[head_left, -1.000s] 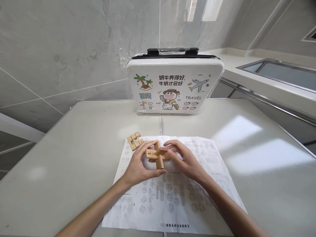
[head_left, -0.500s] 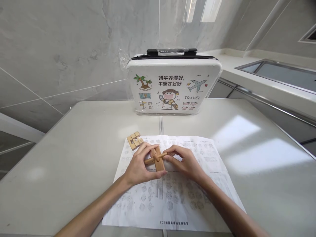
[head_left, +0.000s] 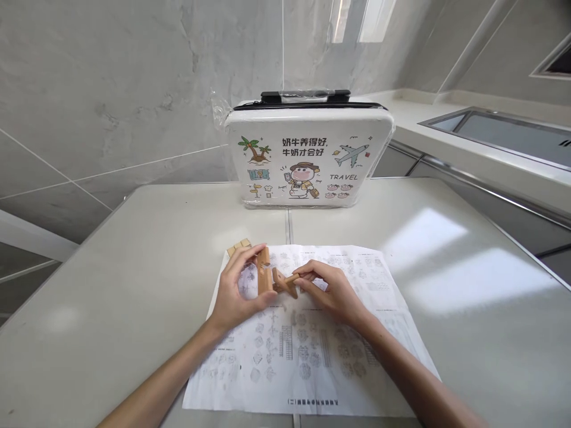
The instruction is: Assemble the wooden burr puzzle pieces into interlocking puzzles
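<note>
My left hand [head_left: 238,288] grips a flat, notched wooden puzzle piece [head_left: 264,279] between thumb and fingers, held on edge. Just right of it, my right hand [head_left: 328,288] pinches the thin end of another wooden puzzle piece [head_left: 285,283], which has a rod and crossing arms. A small gap shows between much of the two pieces; whether they touch at the lower end I cannot tell. Both are held above a printed instruction sheet [head_left: 312,380] covered in small diagrams. Behind my left fingers lies a lighter group of wooden blocks [head_left: 238,245], partly hidden.
A white cartoon-printed case [head_left: 307,154] in clear plastic wrap stands at the back of the pale table [head_left: 107,285]. Grey wall panels [head_left: 134,71] rise behind it. To the right runs a counter [head_left: 464,107] with an inset glass panel.
The wooden pieces, joined in a cross before, have come apart. My left hand has moved left with the notched piece, while my right hand keeps the rod piece nearly in place.
</note>
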Tool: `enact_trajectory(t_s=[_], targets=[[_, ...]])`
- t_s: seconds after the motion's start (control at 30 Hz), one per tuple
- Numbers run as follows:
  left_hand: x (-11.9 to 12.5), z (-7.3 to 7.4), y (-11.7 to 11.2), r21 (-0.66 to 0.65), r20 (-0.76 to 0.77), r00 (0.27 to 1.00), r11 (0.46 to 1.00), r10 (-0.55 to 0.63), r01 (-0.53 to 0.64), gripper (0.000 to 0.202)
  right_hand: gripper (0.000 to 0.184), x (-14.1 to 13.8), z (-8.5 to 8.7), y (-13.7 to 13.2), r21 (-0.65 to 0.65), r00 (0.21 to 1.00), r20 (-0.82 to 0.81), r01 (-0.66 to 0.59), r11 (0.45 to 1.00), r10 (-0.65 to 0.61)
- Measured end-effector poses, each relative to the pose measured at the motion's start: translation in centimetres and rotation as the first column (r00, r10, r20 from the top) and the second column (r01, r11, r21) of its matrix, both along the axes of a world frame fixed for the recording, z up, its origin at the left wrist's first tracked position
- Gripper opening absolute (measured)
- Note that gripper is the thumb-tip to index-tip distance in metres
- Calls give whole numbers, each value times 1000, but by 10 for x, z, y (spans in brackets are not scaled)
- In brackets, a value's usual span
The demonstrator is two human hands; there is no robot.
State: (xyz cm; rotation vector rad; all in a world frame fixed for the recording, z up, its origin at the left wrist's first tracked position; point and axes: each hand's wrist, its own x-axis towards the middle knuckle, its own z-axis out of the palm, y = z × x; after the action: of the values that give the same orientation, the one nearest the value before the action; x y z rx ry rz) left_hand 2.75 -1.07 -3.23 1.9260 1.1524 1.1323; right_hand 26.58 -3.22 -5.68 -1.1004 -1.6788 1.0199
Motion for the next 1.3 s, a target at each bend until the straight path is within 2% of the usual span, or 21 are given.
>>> enact_trajectory(t_s=[0.1, 0.2, 0.37, 0.43, 0.53, 0.63, 0.77, 0.9, 1.07, 1.2, 1.27, 1.3], targets=[[-5, -2, 6, -23, 7, 989, 989, 149, -149, 72, 20, -1, -3, 1, -57, 999, -27, 38, 998, -40], [-8, -5, 12, -24, -152, 945, 955, 289, -296, 78, 25, -2, -10, 3, -155, 989, -124, 66, 986, -86], [-24, -6, 28, 153, -404, 849, 940, 342, -306, 82, 38, 3, -15, 9, -283, 944, -282, 87, 955, -170], [-36, -4, 37, 207, -433, 814, 922, 386, -327, 82, 41, 5, -14, 11, -304, 937, -290, 103, 947, -195], [-56, 0, 45, 199, -409, 800, 899, 439, -391, 76, 43, 6, -12, 12, -316, 930, -304, 105, 943, -206], [-76, 3, 41, 189, -441, 798, 912, 411, -365, 79, 44, 4, -12, 13, -324, 931, -301, 103, 940, -206], [-93, -2, 22, 128, -551, 754, 929, 357, -346, 87, 45, 4, -12, 13, -325, 934, -301, 89, 942, -192], [-96, -12, 9, 113, -622, 710, 935, 330, -336, 89, 44, 4, -11, 11, -318, 939, -296, 78, 945, -177], [-95, -16, 11, 132, -666, 682, 947, 304, -293, 83, 42, 2, -7, 8, -330, 932, -328, 37, 943, -152], [-81, -3, -1, 223, -599, 739, 950, 309, -217, 81, 39, -1, -6, 6, -338, 913, -392, -33, 941, -109], [-63, 9, -13, 154, -535, 805, 966, 258, -207, 63, 38, -2, -6, 4, -343, 902, -425, -86, 935, -72], [-52, 15, -19, 61, -500, 841, 977, 206, -203, 55, 38, -4, -6, 3, -344, 896, -442, -119, 931, -49]])
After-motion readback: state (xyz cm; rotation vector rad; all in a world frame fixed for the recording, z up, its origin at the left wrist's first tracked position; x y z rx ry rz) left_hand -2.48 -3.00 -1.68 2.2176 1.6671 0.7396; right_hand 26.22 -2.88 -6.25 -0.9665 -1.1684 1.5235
